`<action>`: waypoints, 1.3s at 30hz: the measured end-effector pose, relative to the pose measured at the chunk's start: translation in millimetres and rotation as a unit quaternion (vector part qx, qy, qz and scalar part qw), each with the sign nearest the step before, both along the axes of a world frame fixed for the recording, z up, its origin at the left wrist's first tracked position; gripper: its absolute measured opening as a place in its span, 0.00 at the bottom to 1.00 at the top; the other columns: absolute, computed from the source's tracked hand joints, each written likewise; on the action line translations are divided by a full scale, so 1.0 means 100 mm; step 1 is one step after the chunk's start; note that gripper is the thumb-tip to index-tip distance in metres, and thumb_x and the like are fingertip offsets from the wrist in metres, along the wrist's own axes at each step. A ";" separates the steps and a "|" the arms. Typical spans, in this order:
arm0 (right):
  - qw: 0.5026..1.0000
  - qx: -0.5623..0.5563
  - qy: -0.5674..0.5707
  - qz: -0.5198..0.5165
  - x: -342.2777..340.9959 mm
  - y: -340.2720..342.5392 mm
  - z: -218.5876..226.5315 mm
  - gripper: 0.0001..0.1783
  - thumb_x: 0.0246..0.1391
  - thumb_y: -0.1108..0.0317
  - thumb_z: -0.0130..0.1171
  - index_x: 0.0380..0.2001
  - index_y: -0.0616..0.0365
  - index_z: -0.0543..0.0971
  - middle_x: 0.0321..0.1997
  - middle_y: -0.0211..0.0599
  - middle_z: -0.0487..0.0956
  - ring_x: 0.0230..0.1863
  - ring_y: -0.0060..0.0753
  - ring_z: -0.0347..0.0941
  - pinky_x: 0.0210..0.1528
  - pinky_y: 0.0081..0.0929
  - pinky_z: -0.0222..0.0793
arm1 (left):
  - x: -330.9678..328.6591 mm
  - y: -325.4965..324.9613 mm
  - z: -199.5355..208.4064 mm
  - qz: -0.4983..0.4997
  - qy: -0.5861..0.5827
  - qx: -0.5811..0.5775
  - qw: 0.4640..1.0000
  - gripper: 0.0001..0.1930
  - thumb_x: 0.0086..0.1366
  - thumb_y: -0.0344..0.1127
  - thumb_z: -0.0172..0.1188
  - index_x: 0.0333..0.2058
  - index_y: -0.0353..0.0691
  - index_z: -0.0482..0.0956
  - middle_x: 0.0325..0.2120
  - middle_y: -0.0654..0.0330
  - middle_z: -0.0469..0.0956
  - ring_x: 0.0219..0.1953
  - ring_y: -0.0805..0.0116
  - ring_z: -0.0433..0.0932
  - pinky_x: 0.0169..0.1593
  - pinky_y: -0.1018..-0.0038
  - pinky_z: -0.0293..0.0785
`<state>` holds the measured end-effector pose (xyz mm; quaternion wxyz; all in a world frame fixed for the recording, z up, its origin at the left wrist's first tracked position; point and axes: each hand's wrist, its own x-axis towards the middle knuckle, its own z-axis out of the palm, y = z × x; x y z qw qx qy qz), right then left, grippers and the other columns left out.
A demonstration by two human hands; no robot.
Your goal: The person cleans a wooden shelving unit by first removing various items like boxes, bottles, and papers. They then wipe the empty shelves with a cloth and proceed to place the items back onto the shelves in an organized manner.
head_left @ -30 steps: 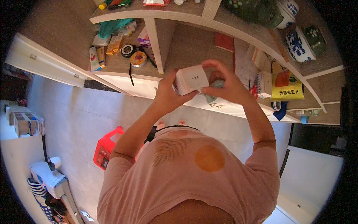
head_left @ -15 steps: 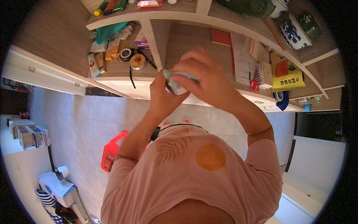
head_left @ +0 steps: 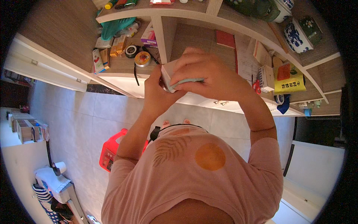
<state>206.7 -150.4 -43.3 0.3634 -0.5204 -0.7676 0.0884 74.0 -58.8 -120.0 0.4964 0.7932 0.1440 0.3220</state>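
Held up in front of the shelves is a small pale box (head_left: 168, 73), its near end tilted down. My left hand (head_left: 158, 94) is closed around the box's left and lower sides. My right hand (head_left: 214, 76) presses a thin light-blue cloth (head_left: 188, 80) against the box's right side, its fingers bent over the top. The fingers hide much of the box and most of the cloth.
On the left shelf lie an orange-labelled round tin (head_left: 142, 59), a dark round tin (head_left: 131, 51) and small cartons (head_left: 118, 45). To the right are red scissors (head_left: 256, 86), a yellow packet (head_left: 290, 84) and blue-and-white bowls (head_left: 297, 36). A red jug (head_left: 112, 150) stands on the floor.
My right hand and the cloth have shifted down and right along the box, and more of the box's pale top shows. My left hand has moved slightly left, still holding the box.
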 end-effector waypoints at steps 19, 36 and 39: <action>0.963 0.202 0.048 -0.171 -0.38 -0.19 -0.40 0.14 0.38 0.74 0.58 0.34 0.55 0.75 0.35 0.36 0.72 0.39 0.39 0.67 0.42 0.31 0.64 | 0.02 -0.13 0.04 -0.157 -0.132 -0.244 0.948 0.27 0.62 0.57 0.33 0.50 0.42 0.63 0.42 0.55 0.71 0.42 0.62 0.71 0.45 0.66 0.69; 0.841 0.124 0.416 -0.325 -0.32 -0.20 -0.67 0.12 0.46 0.70 0.56 0.37 0.60 0.73 0.36 0.37 0.73 0.38 0.26 0.69 0.39 0.21 0.65 | 0.01 -0.02 -0.02 -0.272 -0.150 -0.640 0.703 0.28 0.59 0.55 0.42 0.51 0.42 0.60 0.45 0.54 0.67 0.46 0.56 0.67 0.53 0.56 0.60; 0.940 0.145 0.180 -0.251 -0.43 -0.16 -0.59 0.13 0.43 0.76 0.56 0.36 0.60 0.73 0.37 0.41 0.72 0.40 0.34 0.69 0.40 0.24 0.65 | -0.07 0.07 -0.12 -0.256 -0.197 -0.660 0.678 0.25 0.59 0.52 0.43 0.49 0.41 0.62 0.43 0.54 0.68 0.46 0.57 0.67 0.52 0.58 0.61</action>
